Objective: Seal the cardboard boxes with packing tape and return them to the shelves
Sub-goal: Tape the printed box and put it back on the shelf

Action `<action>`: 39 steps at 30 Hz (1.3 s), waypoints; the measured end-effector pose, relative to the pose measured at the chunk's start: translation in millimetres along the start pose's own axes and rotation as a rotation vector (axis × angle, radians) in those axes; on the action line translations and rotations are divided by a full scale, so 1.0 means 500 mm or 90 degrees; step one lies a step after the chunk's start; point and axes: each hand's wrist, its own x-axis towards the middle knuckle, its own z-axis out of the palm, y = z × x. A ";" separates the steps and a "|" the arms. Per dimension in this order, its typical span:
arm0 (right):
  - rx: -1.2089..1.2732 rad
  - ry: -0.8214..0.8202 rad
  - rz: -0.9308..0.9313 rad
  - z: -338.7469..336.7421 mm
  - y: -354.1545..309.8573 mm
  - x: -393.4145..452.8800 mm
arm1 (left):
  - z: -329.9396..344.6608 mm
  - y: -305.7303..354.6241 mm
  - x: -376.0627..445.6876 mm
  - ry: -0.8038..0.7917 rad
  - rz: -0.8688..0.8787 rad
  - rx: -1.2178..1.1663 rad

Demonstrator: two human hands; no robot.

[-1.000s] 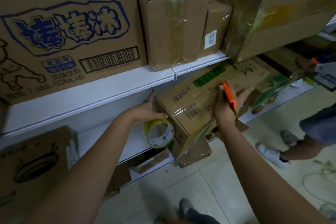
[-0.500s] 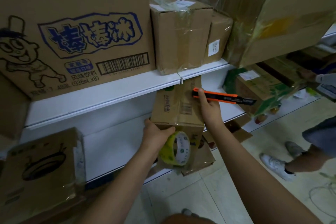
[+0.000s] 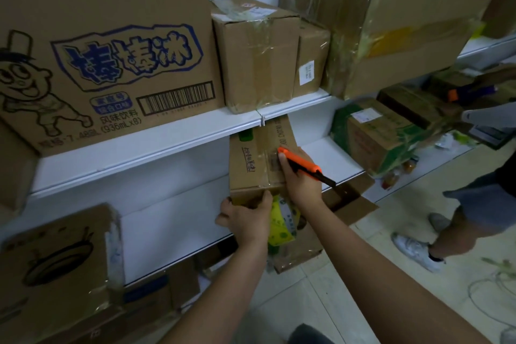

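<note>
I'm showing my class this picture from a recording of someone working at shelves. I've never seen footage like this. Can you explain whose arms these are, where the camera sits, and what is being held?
The camera is worn on the person's head and looks forward and down, so the two bare arms are the wearer's own. There is no machine here.

The left hand grips the near bottom edge of a small cardboard box standing on the white middle shelf; a yellow roll of packing tape shows beside that hand, though how it is held is hidden. The right hand rests against the box while holding an orange utility knife.

On the upper shelf stand a large printed box and several taped ones. Another person's leg and shoe appear at right.
</note>
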 end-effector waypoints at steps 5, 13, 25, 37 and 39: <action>0.096 -0.057 0.012 -0.012 0.022 0.014 | 0.025 -0.031 -0.005 -0.023 -0.073 -0.094; 0.111 -0.074 0.088 -0.030 0.036 0.022 | 0.062 -0.040 -0.018 -0.083 -0.024 -0.110; 0.012 -0.121 -0.063 -0.054 0.012 -0.002 | 0.053 -0.065 -0.034 -0.141 0.027 -0.051; -0.219 -0.306 -0.230 -0.261 0.054 -0.013 | 0.039 -0.102 -0.032 -0.275 -0.015 -0.261; -0.264 -0.381 -0.255 -0.270 0.073 -0.031 | 0.034 -0.107 -0.033 -0.274 -0.024 -0.266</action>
